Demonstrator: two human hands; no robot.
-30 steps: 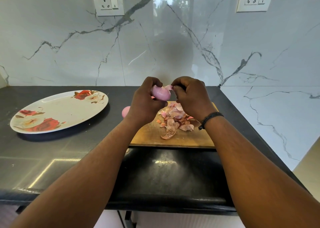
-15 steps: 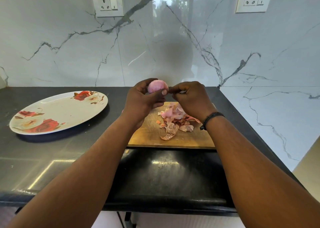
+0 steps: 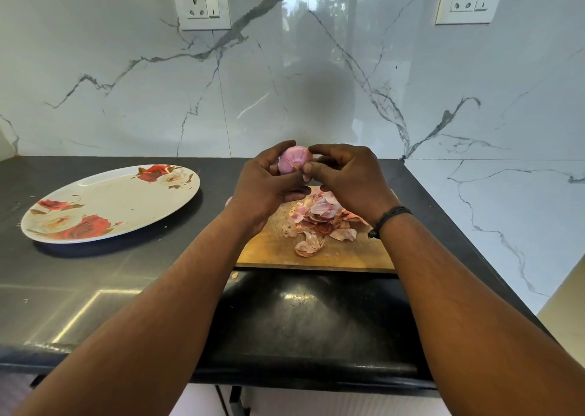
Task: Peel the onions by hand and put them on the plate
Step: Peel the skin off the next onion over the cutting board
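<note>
A pink, mostly peeled onion (image 3: pixel 294 159) is held up above the wooden cutting board (image 3: pixel 332 254). My left hand (image 3: pixel 264 184) grips it from the left and below. My right hand (image 3: pixel 345 175) pinches at its right side with thumb and fingertips. A pile of loose onion skins (image 3: pixel 319 219) lies on the board under my hands. A sliver of a second pink onion (image 3: pixel 228 201) shows behind my left wrist, mostly hidden. The white oval plate (image 3: pixel 110 200) with red roses sits to the left with nothing on it.
The black counter (image 3: pixel 300 320) runs to a marble wall behind and a marble side wall on the right. A small scrap of skin (image 3: pixel 234 275) lies on the counter by the board's front left corner. Two wall sockets sit high on the backsplash.
The onion has been turned in my left hand, so its end with the lines now faces me. My right hand's fingers have moved back onto its right side after dropping a piece of skin.
</note>
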